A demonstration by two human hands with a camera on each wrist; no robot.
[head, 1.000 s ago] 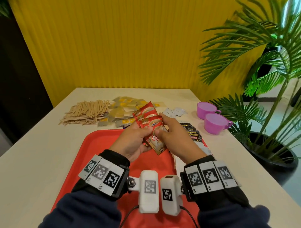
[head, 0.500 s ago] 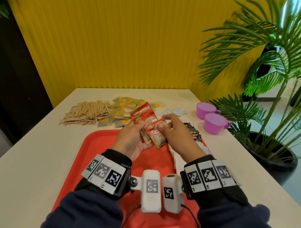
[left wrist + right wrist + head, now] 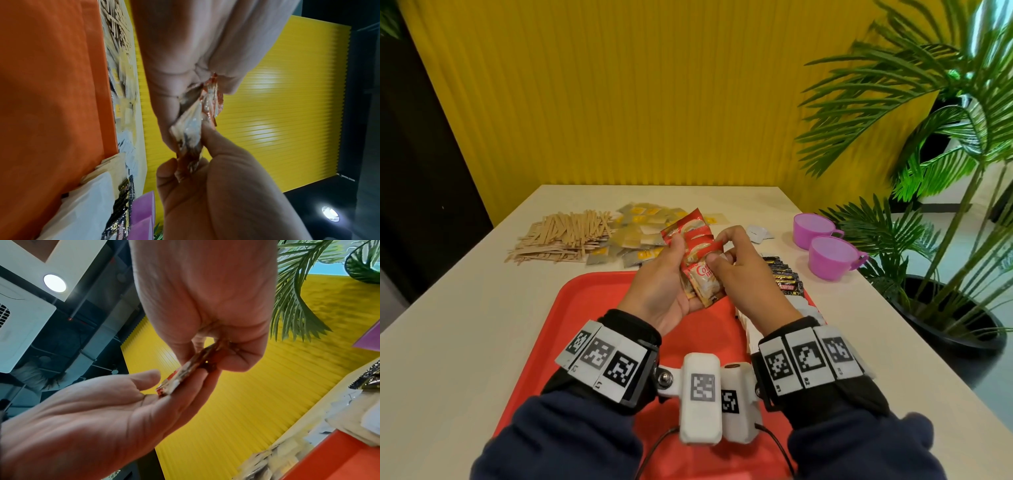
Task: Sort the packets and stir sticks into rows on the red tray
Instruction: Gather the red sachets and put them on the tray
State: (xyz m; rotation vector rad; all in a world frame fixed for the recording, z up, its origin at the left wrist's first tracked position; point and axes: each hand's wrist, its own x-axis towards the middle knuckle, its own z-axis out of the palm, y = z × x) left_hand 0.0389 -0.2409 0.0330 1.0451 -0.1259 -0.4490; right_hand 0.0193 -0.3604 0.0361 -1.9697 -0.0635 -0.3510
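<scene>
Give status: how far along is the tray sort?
Done: black packets and white packets lined along the red tray right edge. In hand: left hand and right hand hold red creamer packets. Left: stir sticks, yellow packets.

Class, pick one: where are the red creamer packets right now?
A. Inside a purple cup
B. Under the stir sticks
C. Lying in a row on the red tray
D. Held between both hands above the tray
D: the left hand and right hand both hold the red creamer packets above the red tray.
</scene>
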